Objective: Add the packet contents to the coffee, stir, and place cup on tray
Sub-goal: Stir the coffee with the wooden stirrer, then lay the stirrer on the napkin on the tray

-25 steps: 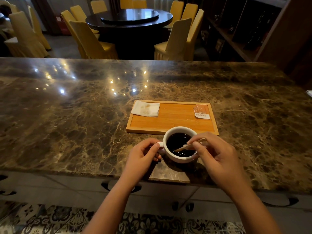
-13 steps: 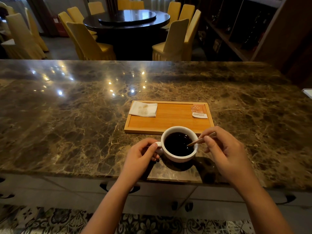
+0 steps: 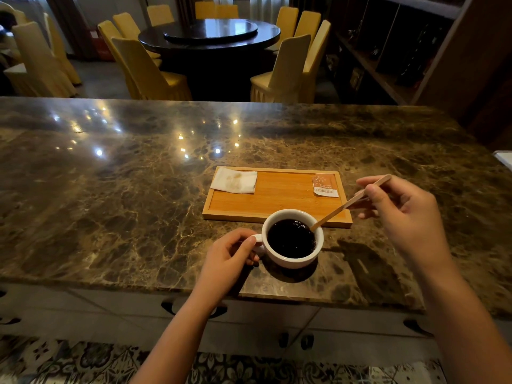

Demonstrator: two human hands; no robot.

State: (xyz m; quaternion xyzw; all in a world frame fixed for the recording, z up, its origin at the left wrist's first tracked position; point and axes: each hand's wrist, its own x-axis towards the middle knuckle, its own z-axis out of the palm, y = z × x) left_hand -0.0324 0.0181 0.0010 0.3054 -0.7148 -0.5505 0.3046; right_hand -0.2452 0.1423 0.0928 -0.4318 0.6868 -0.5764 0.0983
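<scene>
1. From where I stand, the white coffee cup [image 3: 292, 239] sits on the marble counter [image 3: 110, 203], just in front of the wooden tray's [image 3: 274, 202] near edge and not yet on it.
2. The left hand [image 3: 228, 261] is closed around the cup's handle, steadying it.
3. The right hand [image 3: 399, 214] pinches a wooden stir stick [image 3: 350, 202] between thumb and fingers; its lower tip dips into the dark coffee at the cup's far right rim.
4. An orange packet [image 3: 325, 185] lies at the tray's far right corner (whether it is torn and emptied I cannot tell), and a stained white napkin [image 3: 234, 180] at the far left.
5. My guess: stirring is underway or nearly finished. What remains is parting with the stick and lifting the cup onto the tray's bare middle.
</scene>
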